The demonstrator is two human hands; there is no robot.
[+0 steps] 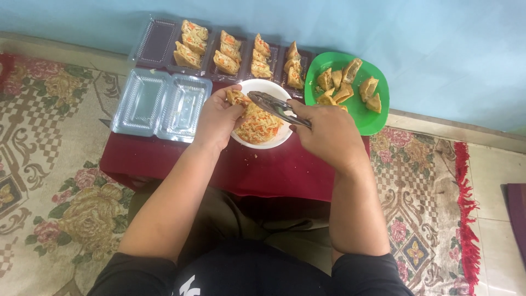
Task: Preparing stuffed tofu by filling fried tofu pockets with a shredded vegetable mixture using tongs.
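While the left hand [217, 118] pinches a fried pastry [236, 97] over the white bowl [274, 87] of shredded filling on the red bench [164, 156], the right hand [329, 134] grips metal tongs [278, 108], fingers closed around them, tips at the pastry.

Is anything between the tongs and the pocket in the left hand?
Nothing visible. The tongs in the right hand reach over the white bowl, tips right beside the pocket held by the left hand.
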